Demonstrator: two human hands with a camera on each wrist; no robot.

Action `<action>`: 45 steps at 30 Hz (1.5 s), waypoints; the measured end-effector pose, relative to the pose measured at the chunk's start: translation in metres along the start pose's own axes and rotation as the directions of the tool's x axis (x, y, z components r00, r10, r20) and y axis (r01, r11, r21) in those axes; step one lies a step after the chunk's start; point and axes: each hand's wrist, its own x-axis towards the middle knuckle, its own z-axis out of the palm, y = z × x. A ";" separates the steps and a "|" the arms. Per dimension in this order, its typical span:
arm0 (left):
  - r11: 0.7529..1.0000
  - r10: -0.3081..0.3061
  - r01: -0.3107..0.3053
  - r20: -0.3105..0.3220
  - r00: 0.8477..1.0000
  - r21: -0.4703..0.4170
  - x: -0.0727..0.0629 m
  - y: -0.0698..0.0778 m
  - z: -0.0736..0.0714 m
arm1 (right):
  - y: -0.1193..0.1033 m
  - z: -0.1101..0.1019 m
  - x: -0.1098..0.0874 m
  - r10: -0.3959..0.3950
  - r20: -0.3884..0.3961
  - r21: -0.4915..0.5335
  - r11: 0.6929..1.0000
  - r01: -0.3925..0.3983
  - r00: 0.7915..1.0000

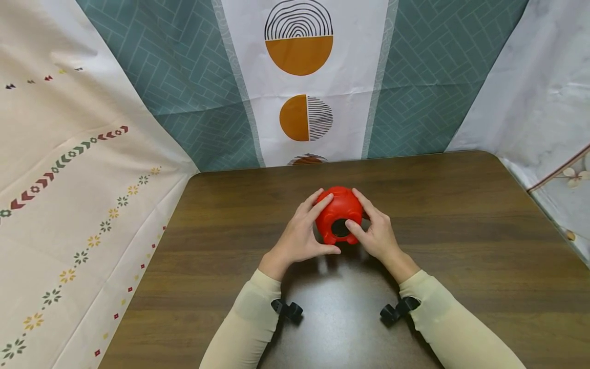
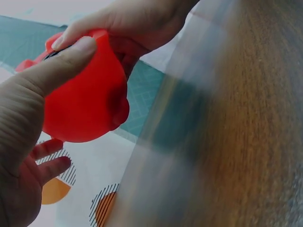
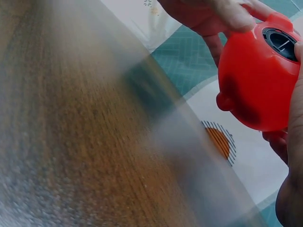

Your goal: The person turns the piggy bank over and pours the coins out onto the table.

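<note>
A rounded red piggy bank [image 1: 341, 202] is held over the table between both hands, its underside with stubby feet and a round black plug [image 3: 280, 43] turned toward me. My left hand [image 1: 301, 234] holds its left side, fingers along the upper part and thumb stretched out below. On the right side, my right hand [image 1: 379, 233] grips the bank, with the thumb across the edge of the plug. In the left wrist view a small red knob [image 2: 122, 111] sticks out from the body. The bank's far side is hidden.
The brown wooden table [image 1: 207, 287] extends around the hands. A patterned teal and white cloth [image 1: 193, 77] hangs behind its back edge, with a cream cloth [image 1: 60, 169] at left and a pale one [image 1: 544, 77] at right. Black wrist devices [image 1: 288, 311] sit on both sleeves.
</note>
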 end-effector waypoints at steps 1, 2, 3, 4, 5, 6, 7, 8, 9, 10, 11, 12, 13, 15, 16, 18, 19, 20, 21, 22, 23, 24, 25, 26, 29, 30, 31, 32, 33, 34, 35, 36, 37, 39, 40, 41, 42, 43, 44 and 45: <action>1.000 0.006 -0.006 0.001 1.000 0.011 0.000 0.000 0.000 | 0.000 0.000 0.000 0.004 0.000 0.001 1.000 -0.004 1.000; 1.000 0.011 -0.011 0.001 1.000 0.022 0.000 -0.001 -0.001 | 0.000 0.000 0.000 0.006 0.000 0.003 1.000 -0.006 1.000; 0.999 0.015 -0.015 0.001 1.000 0.035 0.000 -0.001 -0.001 | 0.001 0.000 0.000 0.010 0.002 0.003 1.000 -0.010 1.000; 0.999 0.020 -0.020 0.000 1.000 0.047 0.000 -0.001 -0.001 | 0.001 0.000 0.000 0.013 0.002 0.004 1.000 -0.013 1.000; 0.998 0.025 -0.025 -0.001 1.000 0.058 0.000 -0.001 -0.002 | 0.001 0.000 0.000 0.016 0.003 0.006 1.000 -0.016 1.000; 0.997 0.033 -0.032 -0.004 0.999 0.066 0.001 -0.001 -0.002 | 0.001 0.000 0.000 0.019 0.004 0.008 1.000 -0.019 1.000; 0.997 0.040 -0.040 -0.006 0.999 0.069 0.001 -0.001 -0.002 | 0.002 0.001 -0.001 0.021 0.005 0.010 1.000 -0.021 1.000; 0.996 0.049 -0.048 -0.008 0.999 0.069 0.001 -0.001 -0.002 | 0.001 0.001 -0.001 0.022 0.006 0.014 1.000 -0.022 1.000; 0.996 0.058 -0.057 -0.011 0.998 0.068 0.001 -0.001 -0.002 | 0.001 0.001 -0.001 0.024 0.007 0.016 1.000 -0.024 1.000; 0.996 0.067 -0.066 -0.013 0.998 0.064 0.001 -0.001 -0.002 | 0.001 0.001 -0.001 0.025 0.008 0.018 1.000 -0.025 1.000; 0.995 0.075 -0.074 -0.015 0.997 0.060 0.001 -0.001 -0.002 | 0.001 0.001 -0.001 0.024 0.008 0.019 1.000 -0.024 1.000; 0.995 0.083 -0.082 -0.017 0.996 0.054 0.001 -0.001 -0.002 | 0.001 0.001 0.000 0.023 0.008 0.022 0.999 -0.023 1.000; 0.995 0.091 -0.090 -0.020 0.996 0.048 0.001 -0.001 -0.001 | 0.001 0.001 0.000 0.021 0.008 0.023 1.000 -0.021 1.000; 0.994 0.100 -0.099 -0.029 0.995 0.039 0.000 0.000 -0.001 | 0.002 0.002 0.000 0.015 0.006 0.029 0.999 -0.015 1.000; 0.994 0.102 -0.101 -0.034 0.994 0.036 0.000 0.000 -0.001 | 0.001 0.002 0.001 0.012 0.004 0.034 0.999 -0.013 1.000; 0.994 0.107 -0.106 -0.044 0.993 0.021 0.000 0.000 -0.001 | 0.002 0.002 0.001 0.001 -0.001 0.052 0.999 -0.001 1.000; 0.994 0.108 -0.107 -0.049 0.993 0.012 0.000 0.001 -0.001 | 0.002 0.002 0.001 -0.006 -0.003 0.063 0.998 0.007 1.000; 0.994 0.108 -0.108 -0.052 0.993 0.004 0.000 0.001 -0.001 | 0.002 0.002 0.002 -0.016 -0.005 0.075 0.997 0.016 1.000; 0.994 0.109 -0.109 -0.055 0.993 -0.006 0.001 0.001 -0.001 | 0.002 0.002 0.002 -0.027 -0.009 0.088 0.996 0.028 1.000; 0.994 0.109 -0.110 -0.058 0.992 -0.015 0.001 0.001 -0.001 | 0.003 0.002 0.002 -0.038 -0.010 0.098 0.994 0.039 0.999; 0.993 0.109 -0.111 -0.062 0.992 -0.028 0.002 0.001 -0.001 | 0.003 0.002 0.002 -0.053 -0.010 0.106 0.993 0.054 0.999; 0.993 0.107 -0.109 -0.065 0.992 -0.037 0.002 0.002 -0.002 | 0.003 0.002 0.003 -0.066 -0.008 0.112 0.992 0.066 0.998; 0.993 0.101 -0.105 -0.069 0.992 -0.047 0.002 0.002 -0.002 | 0.003 0.002 0.003 -0.078 -0.004 0.111 0.991 0.078 0.997; 0.993 0.095 -0.100 -0.075 0.993 -0.058 0.002 0.002 -0.002 | 0.003 0.002 0.003 -0.088 0.002 0.106 0.991 0.087 0.996; 0.993 0.065 -0.074 -0.095 0.993 -0.095 0.002 0.001 -0.002 | 0.003 0.001 0.003 -0.102 0.037 0.084 0.992 0.099 0.994; 0.992 0.053 -0.063 -0.098 0.994 -0.107 0.002 0.000 -0.003 | 0.003 0.002 0.003 -0.104 0.048 0.075 0.992 0.100 0.993; 0.992 0.042 -0.054 -0.100 0.994 -0.118 0.002 0.000 -0.003 | 0.002 0.002 0.003 -0.106 0.057 0.065 0.993 0.102 0.993; 0.991 0.033 -0.046 -0.098 0.995 -0.128 0.002 -0.001 -0.003 | 0.002 0.002 0.003 -0.104 0.066 0.058 0.993 0.101 0.992; 0.990 0.023 -0.035 -0.093 0.995 -0.134 0.002 -0.001 -0.004 | 0.002 0.002 0.002 -0.104 0.073 0.054 0.994 0.100 0.992; 0.990 0.014 -0.026 -0.086 0.996 -0.140 0.002 -0.001 -0.004 | 0.002 0.003 0.002 -0.104 0.080 0.052 0.994 0.100 0.991; 0.989 0.009 -0.020 -0.079 0.997 -0.145 0.002 -0.002 -0.004 | 0.002 0.003 0.002 -0.103 0.086 0.051 0.994 0.099 0.991; 0.989 0.001 -0.012 -0.072 0.997 -0.150 0.002 -0.002 -0.004 | 0.001 0.003 0.002 -0.101 0.092 0.052 0.994 0.097 0.991; 0.988 -0.005 -0.005 -0.065 0.998 -0.155 0.002 -0.002 -0.004 | 0.001 0.003 0.002 -0.100 0.099 0.056 0.994 0.095 0.990; 0.986 -0.019 0.010 -0.053 0.998 -0.165 0.001 -0.003 -0.004 | 0.001 0.003 0.001 -0.094 0.111 0.067 0.994 0.087 0.989; 0.985 -0.025 0.016 -0.048 0.999 -0.174 0.001 -0.003 -0.004 | 0.000 0.003 0.001 -0.093 0.113 0.071 0.994 0.085 0.989; 0.983 -0.030 0.022 -0.042 0.999 -0.184 0.001 -0.003 -0.004 | -0.001 0.003 0.001 -0.093 0.113 0.072 0.994 0.085 0.989; 0.981 -0.037 0.030 -0.033 0.999 -0.192 0.001 -0.003 -0.004 | -0.001 0.003 0.001 -0.093 0.109 0.069 0.994 0.086 0.990; 0.979 -0.043 0.038 -0.022 0.999 -0.201 0.001 -0.003 -0.004 | -0.001 0.003 0.001 -0.097 0.103 0.064 0.994 0.091 0.990; 0.976 -0.048 0.044 -0.012 0.999 -0.211 0.001 -0.003 -0.004 | -0.001 0.002 0.001 -0.101 0.094 0.054 0.994 0.097 0.990; 0.974 -0.051 0.050 -0.002 0.999 -0.222 0.001 -0.002 -0.004 | -0.002 0.002 0.001 -0.107 0.083 0.042 0.994 0.104 0.991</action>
